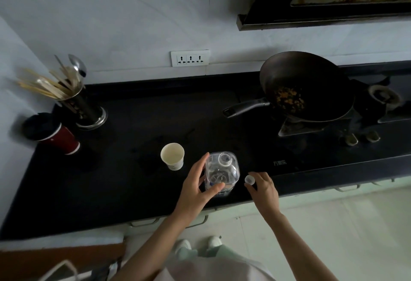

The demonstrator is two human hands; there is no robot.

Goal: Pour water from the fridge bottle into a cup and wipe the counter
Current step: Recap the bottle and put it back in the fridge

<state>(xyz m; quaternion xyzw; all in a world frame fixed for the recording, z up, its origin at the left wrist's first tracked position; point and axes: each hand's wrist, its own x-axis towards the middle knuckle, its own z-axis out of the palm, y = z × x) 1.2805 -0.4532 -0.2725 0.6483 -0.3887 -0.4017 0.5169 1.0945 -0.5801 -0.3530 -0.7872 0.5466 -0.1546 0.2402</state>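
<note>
Black tabletop (pixel 124 182) against a white wall, hob at right carrying a wok (pixel 309 87) with food residue. Clear water bottle (pixel 222 175) stands upright and uncapped near the front edge; left hand (pixel 196 188) grips its side. Right hand (pixel 263 188), just beside, pinches the white cap (pixel 249 179). White paper cup (pixel 172 156) stands just left of the bottle, apart from it.

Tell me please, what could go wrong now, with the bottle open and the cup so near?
The paper cup looks light and stands beside the open bottle; a fast pour may tip it or overshoot onto the counter. The left hand alone grips the bottle, so it might slip. The cap, held in the right hand near the edge, may drop.
</note>
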